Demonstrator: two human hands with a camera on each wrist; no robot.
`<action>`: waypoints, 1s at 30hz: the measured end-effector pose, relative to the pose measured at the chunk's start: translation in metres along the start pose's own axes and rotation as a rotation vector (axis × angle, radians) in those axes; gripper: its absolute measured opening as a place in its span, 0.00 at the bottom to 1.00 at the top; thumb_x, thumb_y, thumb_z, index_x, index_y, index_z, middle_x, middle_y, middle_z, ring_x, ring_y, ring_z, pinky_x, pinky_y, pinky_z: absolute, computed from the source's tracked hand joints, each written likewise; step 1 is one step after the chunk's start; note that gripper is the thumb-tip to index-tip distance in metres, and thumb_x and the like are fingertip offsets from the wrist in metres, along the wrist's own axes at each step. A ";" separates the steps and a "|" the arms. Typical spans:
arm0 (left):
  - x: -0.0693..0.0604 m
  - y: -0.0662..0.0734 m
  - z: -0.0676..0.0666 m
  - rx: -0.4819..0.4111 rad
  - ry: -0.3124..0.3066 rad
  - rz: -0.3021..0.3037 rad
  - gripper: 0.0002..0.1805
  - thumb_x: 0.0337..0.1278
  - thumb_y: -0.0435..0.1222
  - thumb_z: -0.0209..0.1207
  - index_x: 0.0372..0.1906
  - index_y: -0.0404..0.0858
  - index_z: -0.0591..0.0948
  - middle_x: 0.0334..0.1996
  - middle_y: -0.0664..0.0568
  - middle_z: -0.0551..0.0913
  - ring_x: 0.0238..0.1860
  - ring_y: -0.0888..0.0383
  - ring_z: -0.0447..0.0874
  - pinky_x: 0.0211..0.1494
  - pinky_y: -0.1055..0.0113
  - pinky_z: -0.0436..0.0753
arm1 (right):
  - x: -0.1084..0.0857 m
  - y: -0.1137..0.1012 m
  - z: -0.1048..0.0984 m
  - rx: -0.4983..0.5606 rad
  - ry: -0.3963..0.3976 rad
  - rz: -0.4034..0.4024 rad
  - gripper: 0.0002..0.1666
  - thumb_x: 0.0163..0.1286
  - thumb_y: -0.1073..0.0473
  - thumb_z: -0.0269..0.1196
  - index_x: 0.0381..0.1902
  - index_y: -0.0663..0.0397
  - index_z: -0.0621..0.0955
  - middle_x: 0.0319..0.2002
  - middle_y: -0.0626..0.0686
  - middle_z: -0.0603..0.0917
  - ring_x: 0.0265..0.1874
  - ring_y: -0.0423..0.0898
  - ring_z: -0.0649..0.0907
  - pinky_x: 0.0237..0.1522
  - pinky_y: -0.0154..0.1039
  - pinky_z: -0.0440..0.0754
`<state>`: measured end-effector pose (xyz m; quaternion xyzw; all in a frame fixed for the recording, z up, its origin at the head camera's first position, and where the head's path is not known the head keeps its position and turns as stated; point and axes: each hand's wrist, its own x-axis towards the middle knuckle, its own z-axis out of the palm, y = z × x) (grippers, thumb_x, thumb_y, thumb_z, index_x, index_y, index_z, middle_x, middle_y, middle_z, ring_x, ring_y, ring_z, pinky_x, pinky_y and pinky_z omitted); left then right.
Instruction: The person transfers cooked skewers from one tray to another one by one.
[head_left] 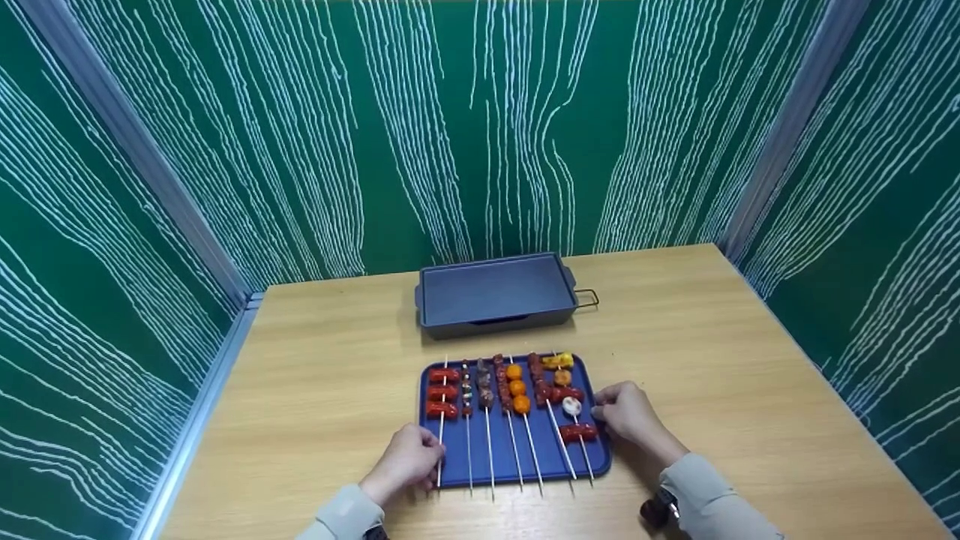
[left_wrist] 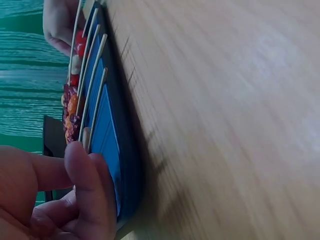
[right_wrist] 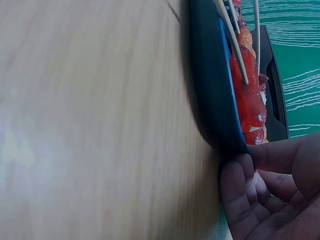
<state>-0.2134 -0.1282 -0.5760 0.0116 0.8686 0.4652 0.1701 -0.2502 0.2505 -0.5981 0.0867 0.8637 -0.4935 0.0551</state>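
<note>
A blue tray [head_left: 456,466] lies on the table with several skewers side by side across it, their sticks reaching the front rim. At its front left, my left hand [head_left: 409,457] pinches the stick of the skewer with red sausage pieces [head_left: 442,392]; in the left wrist view the curled fingers [left_wrist: 87,185] partly hide the grip. My right hand [head_left: 628,411] holds the right rim between thumb and fingers, as the right wrist view shows [right_wrist: 272,185]. Nearest it is a mixed skewer with a yellow piece [head_left: 558,361]. Orange balls [head_left: 517,387] and dark meat [head_left: 484,384] sit on middle skewers.
Behind the tray stands a dark grey rectangular grill pan [head_left: 495,292] with a wire handle [head_left: 589,298] on its right. Both rest on a light wooden table [head_left: 315,375]. Green walls with white wavy lines [head_left: 510,135] border the table's back and sides.
</note>
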 end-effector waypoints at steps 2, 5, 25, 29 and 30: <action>0.001 0.001 0.000 0.023 0.013 0.000 0.10 0.70 0.28 0.62 0.29 0.35 0.83 0.18 0.53 0.78 0.13 0.64 0.75 0.17 0.72 0.82 | 0.000 0.000 0.000 -0.001 -0.001 0.000 0.09 0.67 0.74 0.66 0.44 0.72 0.87 0.29 0.54 0.86 0.18 0.43 0.79 0.19 0.33 0.78; 0.001 0.001 0.001 0.066 0.034 0.010 0.10 0.67 0.28 0.64 0.28 0.36 0.81 0.18 0.53 0.77 0.12 0.65 0.74 0.16 0.73 0.81 | -0.001 0.001 0.000 0.000 -0.003 0.004 0.10 0.67 0.74 0.66 0.45 0.73 0.87 0.31 0.56 0.87 0.18 0.43 0.79 0.20 0.34 0.79; 0.018 0.004 -0.012 0.339 0.289 0.190 0.07 0.66 0.36 0.67 0.36 0.36 0.84 0.25 0.52 0.83 0.25 0.57 0.78 0.30 0.61 0.78 | -0.002 0.000 0.003 -0.197 0.060 -0.132 0.04 0.67 0.69 0.70 0.34 0.67 0.89 0.25 0.52 0.87 0.18 0.42 0.81 0.22 0.35 0.80; 0.029 0.005 -0.024 0.387 0.364 0.198 0.13 0.71 0.39 0.65 0.50 0.32 0.84 0.30 0.49 0.84 0.27 0.54 0.82 0.31 0.57 0.83 | -0.001 0.000 -0.004 -0.228 0.110 -0.149 0.17 0.76 0.60 0.66 0.50 0.71 0.88 0.30 0.57 0.88 0.23 0.48 0.84 0.29 0.45 0.86; 0.032 0.005 -0.029 0.412 0.392 0.206 0.16 0.72 0.40 0.65 0.53 0.32 0.84 0.34 0.46 0.85 0.30 0.51 0.85 0.33 0.54 0.86 | -0.001 0.000 -0.007 -0.252 0.138 -0.165 0.21 0.77 0.57 0.66 0.54 0.72 0.86 0.34 0.61 0.89 0.28 0.52 0.87 0.34 0.49 0.88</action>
